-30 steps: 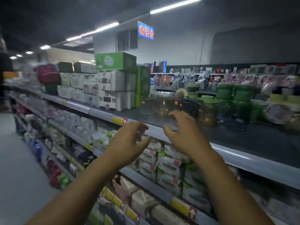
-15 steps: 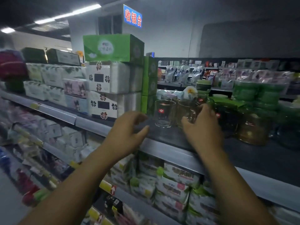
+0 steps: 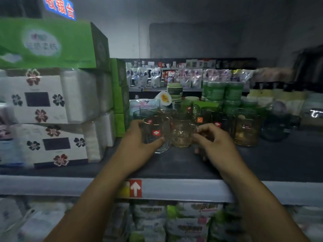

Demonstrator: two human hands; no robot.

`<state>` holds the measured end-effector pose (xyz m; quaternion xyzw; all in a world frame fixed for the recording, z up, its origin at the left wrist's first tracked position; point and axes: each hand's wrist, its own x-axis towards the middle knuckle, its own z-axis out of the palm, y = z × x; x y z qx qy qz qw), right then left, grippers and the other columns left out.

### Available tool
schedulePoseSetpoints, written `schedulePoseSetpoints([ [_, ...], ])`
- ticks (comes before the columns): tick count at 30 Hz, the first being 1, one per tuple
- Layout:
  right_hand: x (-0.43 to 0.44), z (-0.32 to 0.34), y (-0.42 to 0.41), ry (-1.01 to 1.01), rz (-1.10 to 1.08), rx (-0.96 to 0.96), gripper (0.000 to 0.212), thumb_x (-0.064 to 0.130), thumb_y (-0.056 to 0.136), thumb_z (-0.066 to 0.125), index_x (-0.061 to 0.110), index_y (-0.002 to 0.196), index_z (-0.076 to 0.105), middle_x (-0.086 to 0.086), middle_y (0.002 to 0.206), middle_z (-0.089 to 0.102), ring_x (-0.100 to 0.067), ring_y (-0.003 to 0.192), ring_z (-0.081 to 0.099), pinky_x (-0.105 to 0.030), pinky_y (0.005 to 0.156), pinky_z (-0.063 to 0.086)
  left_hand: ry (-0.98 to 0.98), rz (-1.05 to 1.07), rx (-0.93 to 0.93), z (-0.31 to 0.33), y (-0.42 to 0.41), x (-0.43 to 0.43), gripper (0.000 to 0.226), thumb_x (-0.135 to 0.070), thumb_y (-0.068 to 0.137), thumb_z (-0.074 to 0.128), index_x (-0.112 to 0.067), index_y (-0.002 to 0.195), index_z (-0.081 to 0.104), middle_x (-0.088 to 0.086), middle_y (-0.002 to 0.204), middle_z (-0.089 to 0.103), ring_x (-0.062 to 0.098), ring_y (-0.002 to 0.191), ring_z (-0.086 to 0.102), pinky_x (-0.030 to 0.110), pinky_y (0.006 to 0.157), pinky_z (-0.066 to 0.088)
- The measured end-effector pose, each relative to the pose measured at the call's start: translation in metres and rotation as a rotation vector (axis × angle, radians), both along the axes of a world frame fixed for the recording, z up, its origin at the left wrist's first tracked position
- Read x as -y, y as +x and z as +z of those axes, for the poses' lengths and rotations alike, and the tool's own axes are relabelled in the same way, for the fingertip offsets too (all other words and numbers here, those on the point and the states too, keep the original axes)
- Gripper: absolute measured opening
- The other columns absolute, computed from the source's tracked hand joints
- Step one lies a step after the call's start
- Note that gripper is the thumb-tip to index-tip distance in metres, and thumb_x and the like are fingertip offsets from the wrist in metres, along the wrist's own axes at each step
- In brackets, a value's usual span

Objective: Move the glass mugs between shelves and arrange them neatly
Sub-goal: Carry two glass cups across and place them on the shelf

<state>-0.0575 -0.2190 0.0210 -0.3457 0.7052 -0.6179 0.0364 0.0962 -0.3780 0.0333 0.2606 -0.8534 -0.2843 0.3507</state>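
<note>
Head view: my left hand (image 3: pixel 138 144) wraps the clear mug (image 3: pixel 157 130) with the red label. My right hand (image 3: pixel 214 144) pinches the handle of the patterned mug (image 3: pixel 180 135) just to its right. Both mugs stand on the dark shelf (image 3: pixel 174 165). I judge that nothing is moved yet, and the glassware (image 3: pixel 246 130) farther right waits.

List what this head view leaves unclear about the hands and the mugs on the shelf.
Head view: whether the right hand holds the patterned mug's handle; its curled fingers cover it.
Head view: how many rear mugs stand; front mugs hide them.
Head view: green box's print; blurred.
</note>
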Motion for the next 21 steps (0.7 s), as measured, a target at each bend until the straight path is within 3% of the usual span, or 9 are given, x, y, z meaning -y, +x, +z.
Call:
schedulePoseSetpoints([
  [3,0.0,0.001,0.001,-0.035,0.01,0.049,0.003,0.012,0.101,0.059,0.01,0.101,0.062,-0.008,0.086,0.073,-0.024,0.056,0.059,-0.028,0.042,0.04,0.041,-0.005,-0.047,-0.008,0.003,0.004,0.071,-0.056,0.075,0.081,-0.027,0.128,0.044,-0.006,0.122,0.058,0.008,0.104,0.057,0.011,0.072,0.038],
  [6,-0.004,0.002,0.004,-0.064,-0.025,0.097,0.022,0.023,0.103,0.056,0.007,0.088,0.058,-0.011,0.061,0.054,-0.026,0.054,0.044,-0.033,0.044,0.034,0.042,-0.009,-0.042,-0.014,0.007,0.0,0.068,-0.066,0.071,0.078,-0.029,0.121,0.051,-0.008,0.124,0.05,0.007,0.106,0.055,0.021,0.085,0.04],
  [9,-0.007,0.006,0.008,-0.108,-0.049,0.172,0.03,0.034,0.104,0.055,0.016,0.08,0.058,-0.008,0.059,0.043,-0.024,0.05,0.039,-0.034,0.044,0.032,0.068,-0.027,-0.047,-0.014,0.008,-0.001,0.068,-0.068,0.07,0.077,-0.031,0.122,0.051,-0.009,0.121,0.048,0.004,0.101,0.054,0.021,0.083,0.041],
  [13,-0.007,0.006,0.006,-0.12,-0.053,0.175,0.036,0.036,0.105,0.052,0.007,0.083,0.054,-0.011,0.067,0.046,-0.021,0.049,0.042,-0.034,0.042,0.033,0.205,-0.08,-0.036,-0.011,0.007,0.004,0.075,-0.068,0.064,0.082,-0.028,0.116,0.045,-0.015,0.112,0.061,-0.004,0.095,0.057,0.015,0.073,0.045],
  [21,-0.002,0.009,0.007,-0.21,-0.02,0.301,0.034,0.032,0.104,0.055,0.017,0.076,0.043,0.006,0.054,0.034,-0.014,0.045,0.033,-0.032,0.046,0.036,0.129,-0.043,-0.033,-0.009,0.012,-0.001,0.061,-0.072,0.064,0.079,-0.027,0.099,0.057,-0.009,0.095,0.066,0.008,0.088,0.062,0.033,0.079,0.054],
])
